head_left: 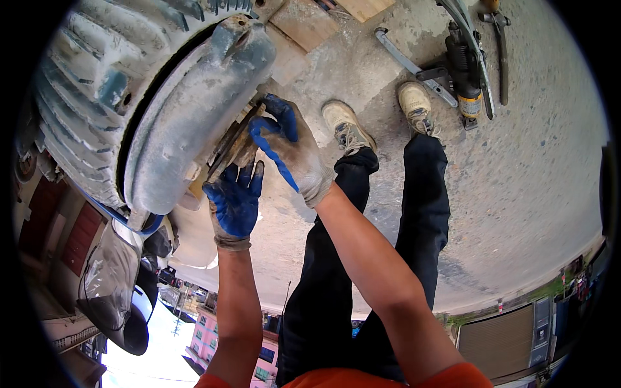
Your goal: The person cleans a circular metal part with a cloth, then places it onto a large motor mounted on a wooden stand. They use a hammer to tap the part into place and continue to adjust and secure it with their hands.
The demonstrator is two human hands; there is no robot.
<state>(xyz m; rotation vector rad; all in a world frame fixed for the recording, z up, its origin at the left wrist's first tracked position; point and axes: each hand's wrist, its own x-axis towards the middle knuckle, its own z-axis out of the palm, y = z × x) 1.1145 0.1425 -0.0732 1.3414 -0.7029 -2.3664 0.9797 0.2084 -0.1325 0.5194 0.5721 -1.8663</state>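
Blue gloves: both hands wear blue-coated work gloves, dusty grey at the backs and cuffs.
Left hand: fingers spread and pointing up toward the plates; palm flat just under the stack, touching or nearly touching its lower edge. It grips nothing that I can see.
Right hand: fingers curled over the right edge of the plates, thumb side toward the motor. It looks like a loose hooked hold on that edge, not a closed fist.
Thin metal plates: a stack of rusty brown sheets wedged at the lower right of the motor's end cover, tilted; how many there are cannot be told.
Electric motor: large, ribbed, grey-blue and dusty, filling the far left; its end cover faces the person.
Hydraulic puller: lies on the concrete floor at far right, well apart from the hands, with a long bar beside it.
Shoes: two pale work shoes stand on the floor right of the plates.
Risk, pinch: fingers sit between plate edges and cover; if the stack shifts or the motor rocks, they could be caught.
Risk, drop: the plates are tilted and only lightly held; slipping free, they would likely fall toward the feet.
Risk, cut: thin sheet edges may slice a worn glove.
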